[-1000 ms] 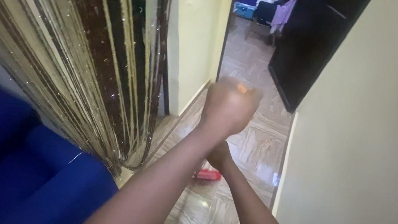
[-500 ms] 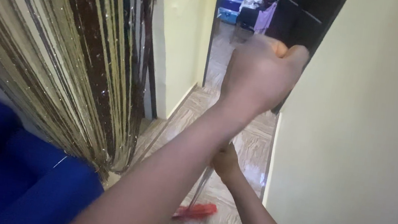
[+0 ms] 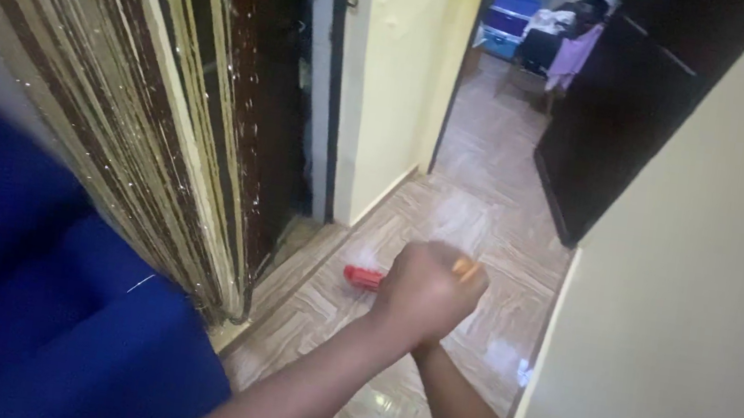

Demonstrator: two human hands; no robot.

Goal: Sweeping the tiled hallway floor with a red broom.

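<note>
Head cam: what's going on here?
A person stands in a narrow hallway, both arms stretched out over the tiled floor. The left hand is closed in a fist on the orange top of a long handle. The right hand is hidden beneath it, with only its forearm showing. A red mop or broom head lies on the tiles just left of the fist. A string curtain hangs on the left, beside something blue.

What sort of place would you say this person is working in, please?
Most likely a hallway in a home: a narrow tiled floor runs between pale yellow walls, a string curtain hangs over a doorway, and a far room holds stacked storage boxes.
</note>
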